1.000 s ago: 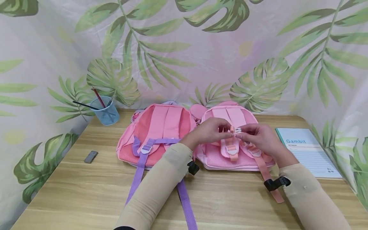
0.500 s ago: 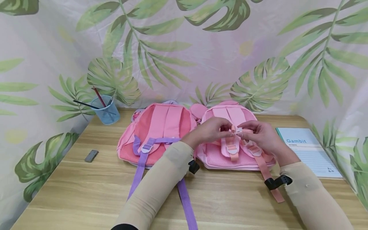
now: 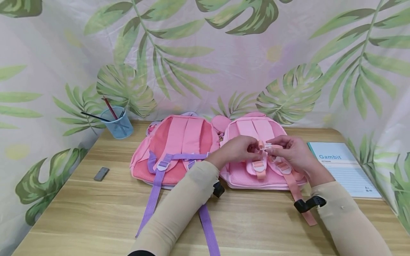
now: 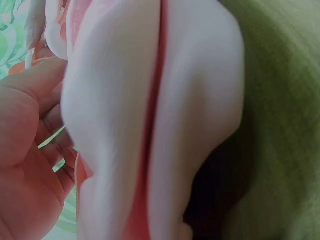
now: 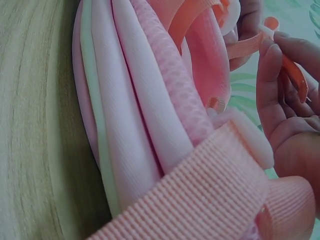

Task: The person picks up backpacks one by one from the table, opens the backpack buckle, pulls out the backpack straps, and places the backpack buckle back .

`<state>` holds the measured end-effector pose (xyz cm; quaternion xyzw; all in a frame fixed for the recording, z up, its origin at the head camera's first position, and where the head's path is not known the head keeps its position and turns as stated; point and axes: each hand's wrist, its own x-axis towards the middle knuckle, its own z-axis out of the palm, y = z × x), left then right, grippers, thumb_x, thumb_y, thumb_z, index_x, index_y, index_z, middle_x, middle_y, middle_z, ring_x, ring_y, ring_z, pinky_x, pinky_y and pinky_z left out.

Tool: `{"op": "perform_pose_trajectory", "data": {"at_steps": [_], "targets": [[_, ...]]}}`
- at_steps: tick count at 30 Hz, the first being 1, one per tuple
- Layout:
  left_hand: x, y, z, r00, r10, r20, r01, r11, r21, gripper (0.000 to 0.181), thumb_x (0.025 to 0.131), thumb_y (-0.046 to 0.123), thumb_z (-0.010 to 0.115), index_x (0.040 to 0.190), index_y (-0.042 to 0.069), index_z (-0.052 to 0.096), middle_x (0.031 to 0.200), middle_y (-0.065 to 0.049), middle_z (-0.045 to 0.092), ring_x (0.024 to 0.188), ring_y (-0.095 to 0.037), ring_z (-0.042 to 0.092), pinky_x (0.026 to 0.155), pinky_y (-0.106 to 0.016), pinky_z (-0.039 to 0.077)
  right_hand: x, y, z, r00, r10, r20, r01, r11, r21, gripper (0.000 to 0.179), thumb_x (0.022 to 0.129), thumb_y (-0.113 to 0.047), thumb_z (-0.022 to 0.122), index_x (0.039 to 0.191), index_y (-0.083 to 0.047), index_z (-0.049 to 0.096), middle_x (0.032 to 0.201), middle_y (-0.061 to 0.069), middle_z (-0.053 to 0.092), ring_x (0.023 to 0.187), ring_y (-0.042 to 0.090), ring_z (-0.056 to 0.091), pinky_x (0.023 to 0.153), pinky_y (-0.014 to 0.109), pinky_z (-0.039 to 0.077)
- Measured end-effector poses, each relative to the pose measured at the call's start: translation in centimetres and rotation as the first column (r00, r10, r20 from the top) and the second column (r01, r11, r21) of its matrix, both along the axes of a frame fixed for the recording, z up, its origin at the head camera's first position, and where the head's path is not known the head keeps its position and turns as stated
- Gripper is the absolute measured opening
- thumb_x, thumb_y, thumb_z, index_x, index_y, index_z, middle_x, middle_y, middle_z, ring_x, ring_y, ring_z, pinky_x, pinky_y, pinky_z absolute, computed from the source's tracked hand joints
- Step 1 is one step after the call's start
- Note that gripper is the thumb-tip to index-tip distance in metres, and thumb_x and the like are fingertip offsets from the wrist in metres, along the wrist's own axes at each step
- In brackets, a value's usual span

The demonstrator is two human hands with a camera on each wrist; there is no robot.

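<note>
In the head view, the light pink backpack (image 3: 238, 180) lies with its strap side up on the table. Above it, my right hand (image 3: 293, 153) pinches a small white plastic buckle (image 3: 268, 145) on an orange strap between thumb and fingers. Just left of it, my left hand (image 3: 238, 151) holds the other orange strap end (image 3: 261, 144) with its fingertips. Whether the two ends touch is too small to tell. The right wrist view has the right fingers (image 5: 270, 65) pinching the white piece. In the left wrist view, the backpack's side hides part of the left hand (image 4: 30, 135).
A darker pink backpack (image 3: 192, 133) with purple straps (image 3: 208, 227) lies to the left, touching the other one. A blue pen cup (image 3: 120, 126) stands at back left, near a small grey block (image 3: 101, 174). A notebook (image 3: 346, 174) lies at right.
My left hand has sunk slightly and its forearm has shifted a little right. The white buckle in my right hand has turned, with more orange strap showing behind it. Both backpacks stay in place.
</note>
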<state>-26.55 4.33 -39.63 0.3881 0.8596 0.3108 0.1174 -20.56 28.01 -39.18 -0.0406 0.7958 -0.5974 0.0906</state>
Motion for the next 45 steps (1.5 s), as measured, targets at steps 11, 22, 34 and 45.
{"op": "perform_pose_trajectory", "data": {"at_steps": [11, 22, 34, 45], "targets": [[0.34, -0.07, -0.01, 1.0, 0.002, -0.02, -0.002, 1.0, -0.012, 0.019, 0.1, 0.028, 0.079, 0.109, 0.011, 0.077, 0.093, 0.002, 0.07, 0.086, -0.009, 0.059, 0.08, -0.02, 0.048, 0.06, 0.06, -0.16, 0.997, -0.028, 0.073, 0.036, 0.994, -0.105, 0.013, 0.098, -0.015, 0.081, 0.11, -0.019, 0.079, 0.092, -0.005, 0.078, 0.083, 0.012, 0.077, 0.076, 0.029, 0.065], [0.28, 0.02, -0.38, 1.0, -0.003, -0.024, 0.002, 0.999, -0.041, 0.018, 0.101, 0.03, 0.078, 0.108, 0.014, 0.079, 0.091, 0.004, 0.069, 0.085, -0.008, 0.058, 0.079, -0.019, 0.047, 0.32, -0.19, 0.08, 0.996, -0.021, 0.088, 0.047, 0.95, -0.309, 0.018, 0.097, -0.002, 0.078, 0.101, -0.02, 0.082, 0.093, -0.002, 0.081, 0.08, 0.013, 0.078, 0.076, 0.029, 0.065], [0.63, -0.04, -0.52, 0.999, -0.002, -0.036, 0.0, 0.997, -0.076, 0.017, 0.101, 0.031, 0.078, 0.105, 0.015, 0.08, 0.087, 0.006, 0.066, 0.082, -0.008, 0.056, 0.075, -0.02, 0.044, 0.49, -0.34, 0.45, 1.0, -0.002, 0.029, 0.016, 0.863, -0.506, 0.025, 0.099, 0.007, 0.071, 0.102, -0.014, 0.083, 0.097, 0.0, 0.082, 0.086, 0.011, 0.079, 0.079, 0.025, 0.064], [0.67, -0.12, -0.36, 0.999, -0.024, -0.049, 0.02, 0.997, -0.072, 0.016, 0.102, 0.031, 0.077, 0.104, 0.015, 0.078, 0.087, 0.006, 0.065, 0.082, -0.006, 0.056, 0.076, -0.02, 0.044, 0.44, -0.74, 0.33, 0.998, 0.041, -0.051, -0.063, 0.825, -0.562, 0.024, 0.101, 0.009, 0.068, 0.102, -0.01, 0.083, 0.097, 0.003, 0.083, 0.084, 0.012, 0.08, 0.08, 0.025, 0.064]]}}
